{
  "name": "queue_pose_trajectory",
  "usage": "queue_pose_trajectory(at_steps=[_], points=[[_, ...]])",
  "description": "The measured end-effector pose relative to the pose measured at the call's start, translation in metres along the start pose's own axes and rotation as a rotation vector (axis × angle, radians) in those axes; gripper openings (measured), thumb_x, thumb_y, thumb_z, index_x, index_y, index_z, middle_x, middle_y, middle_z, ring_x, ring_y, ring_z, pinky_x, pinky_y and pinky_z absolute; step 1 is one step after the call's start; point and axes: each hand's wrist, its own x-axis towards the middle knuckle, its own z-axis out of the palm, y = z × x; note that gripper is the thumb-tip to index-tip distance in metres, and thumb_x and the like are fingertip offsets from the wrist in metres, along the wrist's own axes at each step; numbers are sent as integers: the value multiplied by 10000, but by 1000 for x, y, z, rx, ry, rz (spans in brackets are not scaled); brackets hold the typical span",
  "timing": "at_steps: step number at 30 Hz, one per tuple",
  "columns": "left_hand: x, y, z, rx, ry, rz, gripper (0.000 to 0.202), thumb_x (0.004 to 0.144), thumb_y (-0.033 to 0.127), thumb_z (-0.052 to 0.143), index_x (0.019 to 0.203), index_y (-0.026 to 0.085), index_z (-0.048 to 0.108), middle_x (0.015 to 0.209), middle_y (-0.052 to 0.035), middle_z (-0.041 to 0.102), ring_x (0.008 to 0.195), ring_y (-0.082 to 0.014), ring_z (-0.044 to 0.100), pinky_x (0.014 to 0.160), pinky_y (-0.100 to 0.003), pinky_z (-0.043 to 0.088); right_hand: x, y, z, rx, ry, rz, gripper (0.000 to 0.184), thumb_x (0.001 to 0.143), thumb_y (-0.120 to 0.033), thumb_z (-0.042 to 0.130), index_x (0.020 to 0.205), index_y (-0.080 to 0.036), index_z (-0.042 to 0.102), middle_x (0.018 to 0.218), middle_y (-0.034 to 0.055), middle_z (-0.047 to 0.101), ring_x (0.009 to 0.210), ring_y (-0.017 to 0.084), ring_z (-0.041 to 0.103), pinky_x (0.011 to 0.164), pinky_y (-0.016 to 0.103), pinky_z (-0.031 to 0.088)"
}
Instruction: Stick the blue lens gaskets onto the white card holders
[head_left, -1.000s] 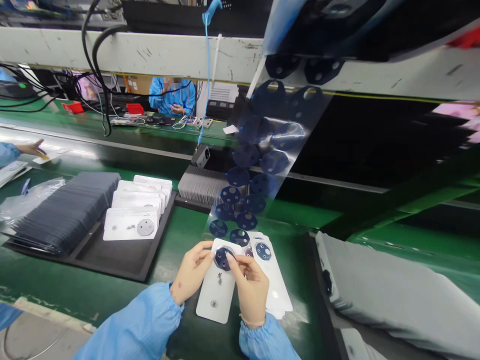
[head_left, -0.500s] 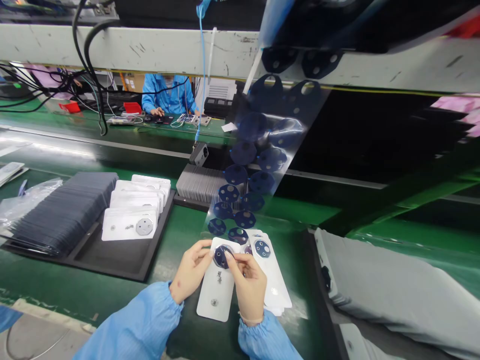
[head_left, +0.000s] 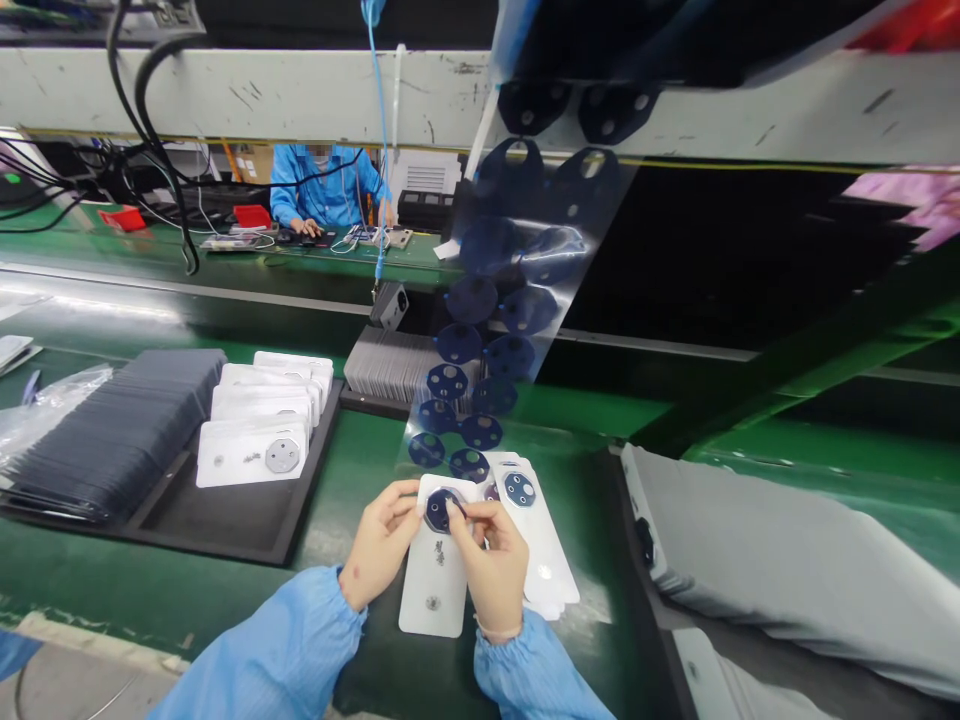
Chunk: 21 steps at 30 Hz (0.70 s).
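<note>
A white phone back cover with dark lettering lies before me, its camera end away from me. My left hand is closed on its upper left edge. On the cover's camera area sits a dark blue film sticker with round holes. My right hand pinches this sticker's right edge between thumb and fingers; the exact contact is partly hidden. Just right of that hand, more white back covers lie stacked, the top one bearing a dark blue sticker.
A clear sheet of dark blue stickers hangs down behind my hands. To the left, a black tray holds dark sheets and white covers. Grey covers fill a tray at right. A person in blue works across the line.
The view has shifted slightly to the right. Both hands keep their places on the cover and sticker, and the cover's lower end has swung a little to the right.
</note>
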Motion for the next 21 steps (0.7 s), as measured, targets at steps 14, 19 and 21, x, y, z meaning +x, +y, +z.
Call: queue_pose_trajectory(at_steps=[14, 19, 21], points=[[0, -6, -2, 34, -28, 51, 319, 828, 373, 670, 1055, 166, 585, 918, -82, 773, 802, -199, 715, 701, -255, 538, 0, -6, 0, 32, 16, -1, 225, 737, -358, 698, 653, -188, 577, 553, -44, 499, 480, 103, 380, 473, 239, 341], [1, -5, -5, 43, -57, 69, 306, 818, 345, 688, 1041, 163, 582, 941, -91, 769, 840, -211, 719, 733, -269, 543, -1, -4, 0, -11, -45, 8, 233, 737, -369, 723, 734, -193, 570, 635, -29, 546, 542, 124, 453, 511, 248, 368], [1, -6, -5, 38, -51, 62, 315, 803, 324, 709, 1039, 169, 568, 944, -93, 767, 820, -206, 722, 716, -265, 545, -1, -2, -1, -66, -51, -11, 247, 735, -381, 735, 773, -196, 575, 677, -20, 560, 600, 144, 492, 550, 261, 385]])
